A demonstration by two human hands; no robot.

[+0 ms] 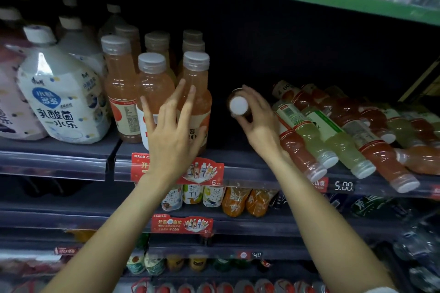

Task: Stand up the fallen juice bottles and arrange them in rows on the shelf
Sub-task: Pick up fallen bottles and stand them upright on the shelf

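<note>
Step in hand: carrying one dark-bodied, white-capped juice bottle (238,105), cap toward camera, from fallen heap of red and pale-green plastic bottles (345,135) toward gap beside upright peach-coloured bottles (152,93) on dark shelf (238,157). Right hand (257,116) grip curled round bottle; left hand (173,123) grip spread, fingers against upright row. Next, probably: tip upright, seat in gap.

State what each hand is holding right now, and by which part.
The right hand grips a dark juice bottle by its neck, just below the white cap. The left hand holds nothing; its straight fingers rest against the standing peach-coloured bottles.
</note>
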